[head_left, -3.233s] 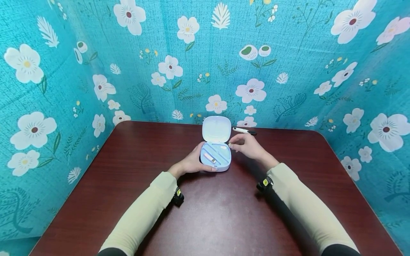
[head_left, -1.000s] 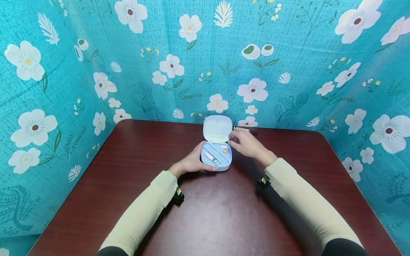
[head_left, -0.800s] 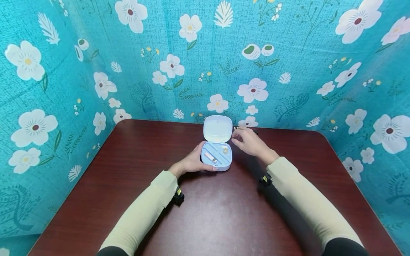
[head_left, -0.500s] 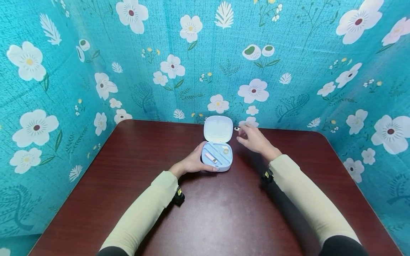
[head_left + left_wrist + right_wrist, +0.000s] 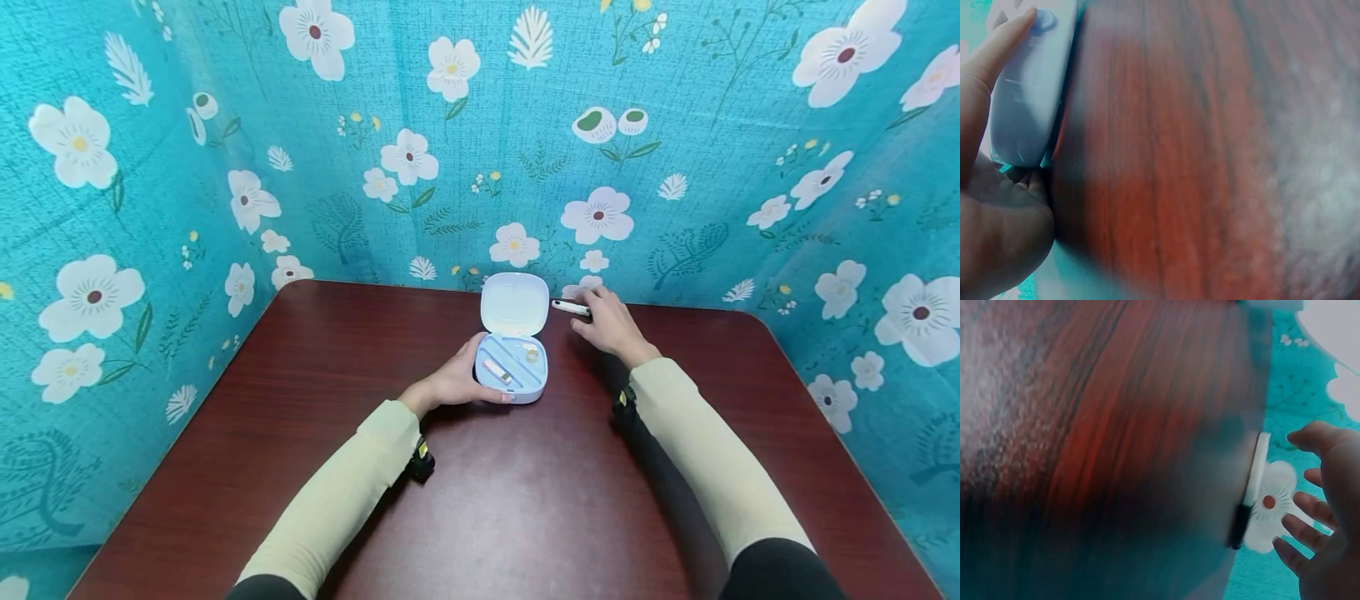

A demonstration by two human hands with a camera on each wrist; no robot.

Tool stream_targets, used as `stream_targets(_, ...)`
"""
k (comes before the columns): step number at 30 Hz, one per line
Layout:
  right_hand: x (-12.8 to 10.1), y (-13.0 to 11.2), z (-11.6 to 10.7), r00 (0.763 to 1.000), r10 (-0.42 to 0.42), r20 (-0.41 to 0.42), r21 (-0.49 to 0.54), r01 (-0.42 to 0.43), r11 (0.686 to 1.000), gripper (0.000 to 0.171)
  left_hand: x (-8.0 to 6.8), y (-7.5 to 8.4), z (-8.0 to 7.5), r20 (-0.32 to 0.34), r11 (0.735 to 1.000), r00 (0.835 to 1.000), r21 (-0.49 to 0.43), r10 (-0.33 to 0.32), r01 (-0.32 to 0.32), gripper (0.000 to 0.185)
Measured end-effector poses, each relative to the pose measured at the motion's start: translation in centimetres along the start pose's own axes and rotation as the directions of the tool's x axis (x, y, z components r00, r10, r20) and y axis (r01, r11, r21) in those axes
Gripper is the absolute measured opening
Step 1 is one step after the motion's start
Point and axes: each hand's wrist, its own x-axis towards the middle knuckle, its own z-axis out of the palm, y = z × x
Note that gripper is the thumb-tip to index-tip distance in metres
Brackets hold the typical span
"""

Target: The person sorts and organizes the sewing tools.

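Right hand (image 5: 611,325) having moved from the case to the pen (image 5: 570,307), spread fingers (image 5: 1310,512) hovering just beside it, left hand (image 5: 453,382) gripping the open case (image 5: 512,371).

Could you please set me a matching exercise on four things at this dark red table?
Things:
1. pale blue plastic case
2. white pen with black cap
3. small gold ring
4. white round-cornered lid

States:
A. lies inside a compartment
B. stands open, upright
C. gripped by the left hand
D. lies by the backdrop, at the right hand

Pairs: 1-C, 2-D, 3-A, 4-B
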Motion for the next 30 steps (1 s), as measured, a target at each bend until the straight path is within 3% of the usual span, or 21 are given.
stream_targets(5,0.5,1.1,0.5,0.998,0.048,0.032,0.012,-0.049,0.999,0.063,0.1,0.2,0.0,0.007,1.000,1.000,0.009,0.012,-0.012,0.120)
stream_targets(12,1.3,2.0,1.4,0.989,0.086,0.120,0.127,-0.101,0.987,0.073,0.0,0.3,-0.2,-0.003,1.000,1.000,0.013,0.014,-0.014,0.120)
stream_targets(22,1.1,2.0,2.1,0.986,0.124,0.113,0.111,-0.136,0.984,0.064,-0.2,-0.1,0.1,0.000,1.000,1.000,0.010,0.001,-0.001,0.121)
stream_targets(30,1.5,1.9,2.4,0.985,0.158,0.062,0.105,-0.164,0.981,0.045,-0.1,0.0,0.0,0.003,1.000,1.000,0.014,-0.012,0.012,0.121)
